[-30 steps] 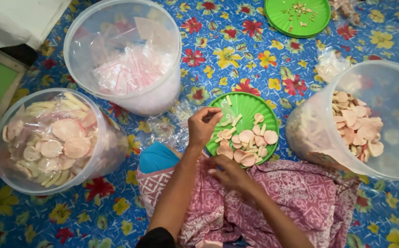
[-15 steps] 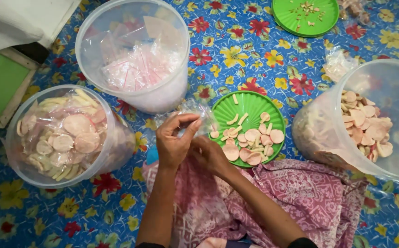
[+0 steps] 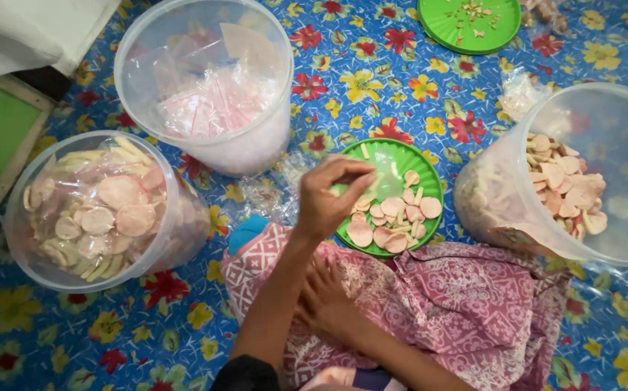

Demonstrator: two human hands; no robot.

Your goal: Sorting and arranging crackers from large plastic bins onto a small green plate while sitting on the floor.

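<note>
Pinching: left hand (image 3: 328, 199) is gripping a clear bag (image 3: 380, 181) over the green plate (image 3: 430, 163).
Resting: right hand (image 3: 326, 300) is lying slack on patterned cloth (image 3: 473, 311).
Crackers (image 3: 390, 221): just right of left hand.

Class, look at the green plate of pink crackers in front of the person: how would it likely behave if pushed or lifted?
The green plate looks thin and light, so it would probably slide easily on the floral mat. The crackers lie loose and could spill if it tilts. They look thin, likely brittle.
</note>
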